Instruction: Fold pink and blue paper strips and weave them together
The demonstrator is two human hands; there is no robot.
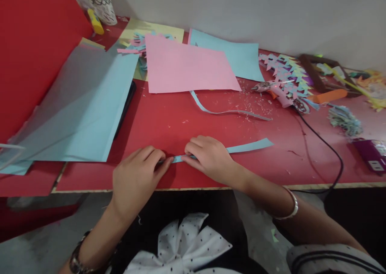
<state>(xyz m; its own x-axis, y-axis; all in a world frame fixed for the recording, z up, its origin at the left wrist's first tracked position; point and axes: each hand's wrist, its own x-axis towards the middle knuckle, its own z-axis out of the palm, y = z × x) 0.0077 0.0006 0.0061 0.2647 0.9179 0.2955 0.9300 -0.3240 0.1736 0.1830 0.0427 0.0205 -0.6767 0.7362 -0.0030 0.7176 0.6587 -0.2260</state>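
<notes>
At the front edge of a red tabletop [159, 123], I see the left hand [135, 171] and right hand [209, 157] pinching a blue paper strip [250, 146], its loose end pointing toward the right edge. A curled strip [217, 112] lies behind it. Toward the back edge, a pink sheet [187, 66] overlaps a blue sheet [241, 58], right of which rests a glue gun [280, 92], its cord [321, 135] crossing the front edge.

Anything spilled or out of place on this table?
Yes: pale scraps litter the red tabletop beside the glue gun, looking like unswept waste. The gun lies down close to cut-paper strips, perhaps touching them. What shows of the held blue strip looks undamaged.
</notes>
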